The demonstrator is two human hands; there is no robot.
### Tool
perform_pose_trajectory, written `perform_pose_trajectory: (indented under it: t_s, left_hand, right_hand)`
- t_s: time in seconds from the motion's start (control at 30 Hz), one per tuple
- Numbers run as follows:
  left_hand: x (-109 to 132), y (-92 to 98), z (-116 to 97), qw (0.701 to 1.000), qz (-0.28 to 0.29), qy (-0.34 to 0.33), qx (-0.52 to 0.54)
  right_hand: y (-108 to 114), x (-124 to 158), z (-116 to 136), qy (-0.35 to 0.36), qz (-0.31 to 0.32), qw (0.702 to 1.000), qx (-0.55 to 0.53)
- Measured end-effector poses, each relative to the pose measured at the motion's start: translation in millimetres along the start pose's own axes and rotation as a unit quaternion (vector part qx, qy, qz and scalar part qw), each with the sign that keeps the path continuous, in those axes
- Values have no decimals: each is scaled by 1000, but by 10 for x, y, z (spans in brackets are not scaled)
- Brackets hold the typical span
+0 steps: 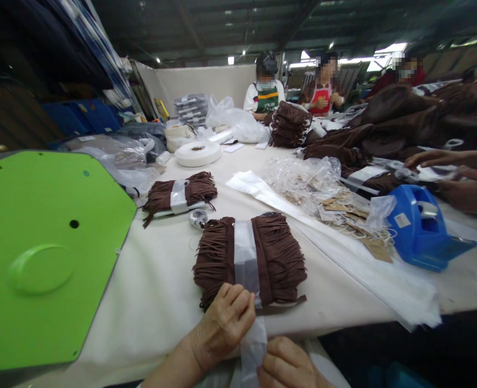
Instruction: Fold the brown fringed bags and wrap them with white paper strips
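Observation:
A brown fringed bundle [278,258], apparently leather or suede, lies flat before me with a whitish translucent strip [247,253] across its middle. The strip runs over the bundle's near edge and hangs down toward my body. My left hand [232,312] is closed on the strip at that near edge, knuckles up against the fringe. Lower down, my right hand [287,366] pinches the strip's hanging part; the bottom of this hand is cut off by the frame. Behind to the left rests a smaller fringed bundle [179,195], banded the same way, near a small tape roll [198,217].
A large green panel [52,258] fills the left side. Long white sheets [335,253], tags with cords [355,221] and a blue tape dispenser [416,226] lie to the right. A co-worker's hands [464,172] reach in there. Further back are a white roll [198,153] and several people.

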State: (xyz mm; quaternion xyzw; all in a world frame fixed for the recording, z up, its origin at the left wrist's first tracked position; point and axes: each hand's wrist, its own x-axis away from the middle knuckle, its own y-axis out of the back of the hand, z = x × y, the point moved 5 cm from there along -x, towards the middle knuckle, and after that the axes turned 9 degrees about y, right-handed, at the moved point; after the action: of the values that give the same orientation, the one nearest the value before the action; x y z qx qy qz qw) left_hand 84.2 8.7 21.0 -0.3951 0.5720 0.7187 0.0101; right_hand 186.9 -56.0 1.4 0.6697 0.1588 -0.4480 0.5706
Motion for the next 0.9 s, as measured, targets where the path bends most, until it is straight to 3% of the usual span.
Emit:
perform_pose_trajectory:
  t_s: [0.27, 0.37, 0.47, 0.6, 0.7, 0.8, 0.9]
  left_hand:
    - [93, -22, -9, 1000, -16, -17, -2]
    - [124, 20, 4, 1000, 5, -6, 12]
    - [126, 87, 44, 995, 22, 52, 78]
    - [128, 110, 152, 966, -61, 200, 149]
    - [155, 31, 202, 944, -117, 266, 158]
    - [178, -46, 208, 945, -130, 265, 142]
    - [202, -52, 176, 962, -142, 219, 78]
  right_hand:
    - [185, -162, -114, -36, 3, 999, -32]
    - [263, -322, -297, -79, -16, 995, -55]
    - [268, -447, -548, -150, -31, 986, -69]
    - [147, -454, -808, -242, -12, 969, -57]
    - [19, -386, -894, -296, 14, 953, -59]
    - [-85, -321, -924, -329, 38, 943, -44]
    - [-153, -269, -950, -347, 50, 936, -13]
